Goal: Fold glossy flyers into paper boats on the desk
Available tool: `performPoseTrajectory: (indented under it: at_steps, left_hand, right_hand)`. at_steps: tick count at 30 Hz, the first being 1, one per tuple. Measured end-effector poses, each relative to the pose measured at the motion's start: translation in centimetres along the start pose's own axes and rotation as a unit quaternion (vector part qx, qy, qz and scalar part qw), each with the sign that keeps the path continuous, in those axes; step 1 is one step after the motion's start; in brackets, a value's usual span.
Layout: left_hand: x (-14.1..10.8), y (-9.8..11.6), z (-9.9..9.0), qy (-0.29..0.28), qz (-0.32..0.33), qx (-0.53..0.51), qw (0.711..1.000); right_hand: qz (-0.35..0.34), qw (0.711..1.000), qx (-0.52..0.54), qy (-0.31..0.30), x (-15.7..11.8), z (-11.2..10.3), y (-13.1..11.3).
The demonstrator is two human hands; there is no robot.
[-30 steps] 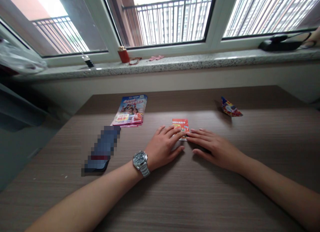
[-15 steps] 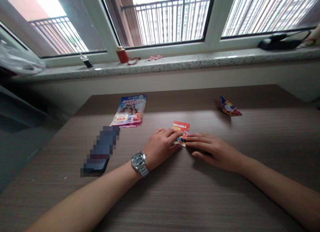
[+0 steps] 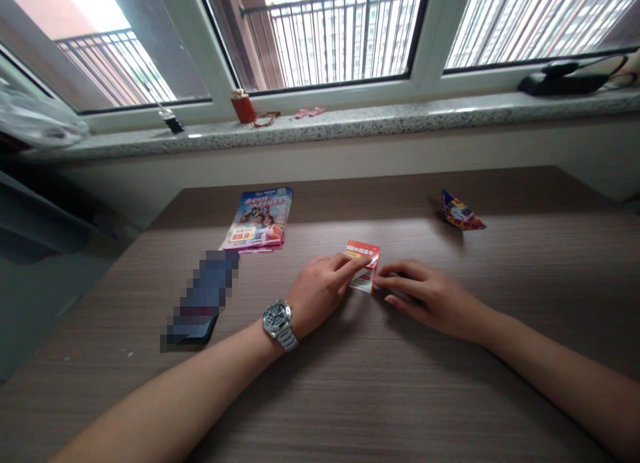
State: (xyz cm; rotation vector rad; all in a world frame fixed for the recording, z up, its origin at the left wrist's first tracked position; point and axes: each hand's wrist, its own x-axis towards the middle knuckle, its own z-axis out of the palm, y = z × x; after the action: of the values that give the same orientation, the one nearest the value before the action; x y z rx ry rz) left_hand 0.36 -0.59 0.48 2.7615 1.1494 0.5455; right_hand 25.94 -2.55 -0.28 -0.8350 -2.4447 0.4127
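Note:
A small folded sheet of printed paper point(image 3: 363, 247), red and white, lies flat on the table between my hands. My left hand point(image 3: 320, 286), with a metal watch point(image 3: 278, 318) at its wrist, rests over the paper's left side. Its index finger stretches across the sheet and presses on it, while the other fingers partly hide beneath. At the right edge of the paper, the fingertips of my right hand point(image 3: 430, 296) touch the sheet. That hand's fingers are extended, and its thumb stays apart from them.
A stack of printed flyers point(image 3: 260, 216) lies at the back left, with a pixelated phone point(image 3: 203, 303) in front of it. A folded paper piece point(image 3: 461, 213) stands at the back right. Beyond the wooden table point(image 3: 350, 396), a stone sill point(image 3: 380, 124) holds a red container point(image 3: 243, 107).
The paper's lower part now shows white with print where a coloured picture showed before. My right hand's fingers have lifted and bent slightly. My left hand stays nearly in place.

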Motion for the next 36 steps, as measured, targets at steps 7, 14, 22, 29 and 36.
performPoseTrajectory:
  at_steps: [7,14,22,29,36]
  left_hand:
    - [0.0,0.2,-0.4,-0.010,0.043,-0.019,0.999]
    - [-0.1,0.4,-0.4,-0.001,0.011,-0.058,0.998]
    - [0.2,-0.2,-0.4,0.094,-0.044,-0.029,0.994]
    - [0.1,-1.1,-0.2,0.067,-0.016,0.074,0.995]
    - [-0.3,-1.2,0.2,-0.005,-0.026,0.002,1.000]
  right_hand:
    - [-0.030,0.999,-0.036,-0.021,-0.2,0.6,1.0]
    - [-0.018,0.999,-0.035,-0.017,0.0,0.5,0.8]
    - [0.002,1.000,-0.012,-0.001,0.0,0.0,0.7]
    - [0.023,0.999,-0.035,0.014,-0.2,-0.3,1.4]
    - [0.031,0.998,-0.045,0.020,0.0,-0.3,1.1]
